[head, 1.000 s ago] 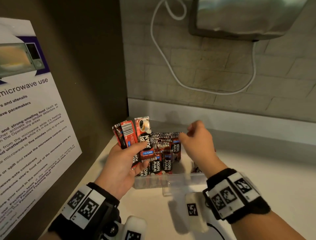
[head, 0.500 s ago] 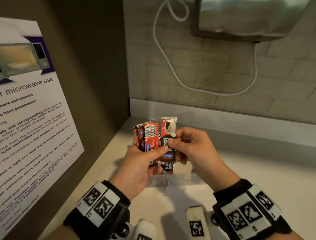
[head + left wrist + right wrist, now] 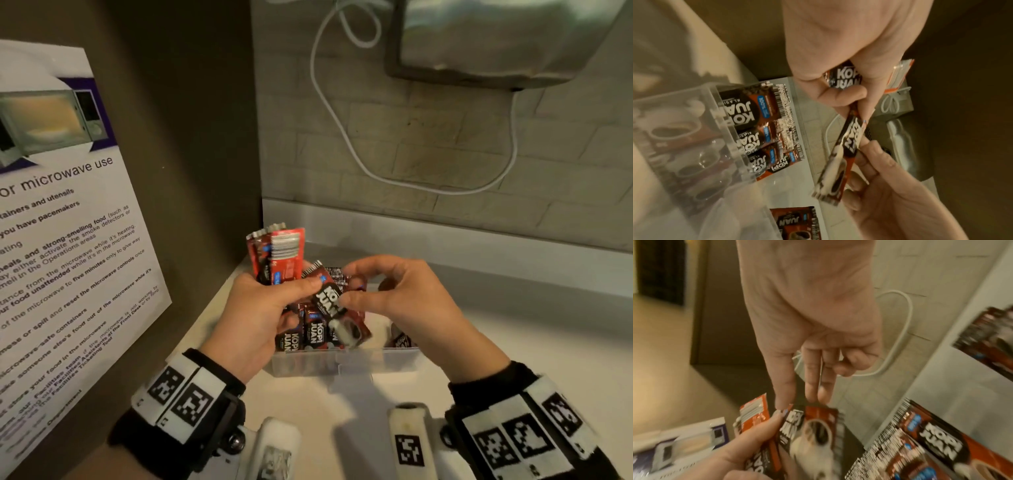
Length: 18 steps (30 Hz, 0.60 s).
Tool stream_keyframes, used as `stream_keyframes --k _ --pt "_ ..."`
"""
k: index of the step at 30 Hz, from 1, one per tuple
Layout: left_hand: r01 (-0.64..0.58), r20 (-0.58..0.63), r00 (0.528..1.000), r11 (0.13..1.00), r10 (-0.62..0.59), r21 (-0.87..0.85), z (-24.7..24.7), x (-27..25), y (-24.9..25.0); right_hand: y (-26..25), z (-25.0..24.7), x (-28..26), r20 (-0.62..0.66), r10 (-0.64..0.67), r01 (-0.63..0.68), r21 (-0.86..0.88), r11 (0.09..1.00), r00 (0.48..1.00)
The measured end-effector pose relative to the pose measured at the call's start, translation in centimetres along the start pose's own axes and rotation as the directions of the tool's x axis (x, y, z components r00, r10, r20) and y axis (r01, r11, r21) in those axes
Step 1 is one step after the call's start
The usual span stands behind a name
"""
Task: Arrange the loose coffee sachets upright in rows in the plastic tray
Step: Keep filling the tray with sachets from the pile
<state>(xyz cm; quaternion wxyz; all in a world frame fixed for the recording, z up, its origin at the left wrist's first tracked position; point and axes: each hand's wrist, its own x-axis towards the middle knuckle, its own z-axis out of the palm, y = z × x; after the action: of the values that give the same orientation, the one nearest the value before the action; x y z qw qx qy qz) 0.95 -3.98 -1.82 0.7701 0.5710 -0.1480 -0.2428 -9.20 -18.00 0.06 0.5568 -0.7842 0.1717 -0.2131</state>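
Note:
My left hand (image 3: 291, 298) grips a bundle of red coffee sachets (image 3: 277, 257) upright above the tray's left end. My right hand (image 3: 346, 287) pinches a single sachet (image 3: 334, 305), tilted with its cup picture pointing down over the tray. Its upper end still lies against my left thumb. The clear plastic tray (image 3: 342, 363) holds a row of upright sachets (image 3: 308, 332) in its left part. The left wrist view shows the pinched sachet (image 3: 840, 162) edge-on beside the standing sachets (image 3: 756, 113). The right wrist view has my fingertips (image 3: 785, 400) on the blurred sachet (image 3: 813, 423).
A microwave notice (image 3: 61, 222) hangs on the brown left wall. A white cable (image 3: 342, 130) loops down the tiled back wall from a metal appliance (image 3: 496, 41). Another sachet (image 3: 400, 339) leans in the tray's right part. The pale counter (image 3: 531, 342) stretches right.
My right hand came from the tray to the bundle, took one sachet from it and turned it cup-end down over the tray. The left hand drifted right with the bundle.

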Motion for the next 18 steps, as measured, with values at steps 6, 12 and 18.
stream_keyframes --k 6,12,18 --pt "0.095 -0.056 0.994 0.995 -0.095 -0.003 0.3 -0.5 -1.2 1.0 -0.6 1.3 0.029 0.153 -0.146 -0.158 0.976 0.988" --pt "0.179 -0.152 0.965 0.963 -0.211 -0.2 -0.4 -0.2 -0.9 5.3 -0.8 5.1 -0.286 0.327 -0.378 -0.147 0.914 0.901" --pt "0.242 -0.069 0.957 0.909 -0.281 -0.34 -1.1 -0.5 -0.6 9.0 1.4 7.1 -0.249 0.379 -0.447 -0.342 0.827 0.891"
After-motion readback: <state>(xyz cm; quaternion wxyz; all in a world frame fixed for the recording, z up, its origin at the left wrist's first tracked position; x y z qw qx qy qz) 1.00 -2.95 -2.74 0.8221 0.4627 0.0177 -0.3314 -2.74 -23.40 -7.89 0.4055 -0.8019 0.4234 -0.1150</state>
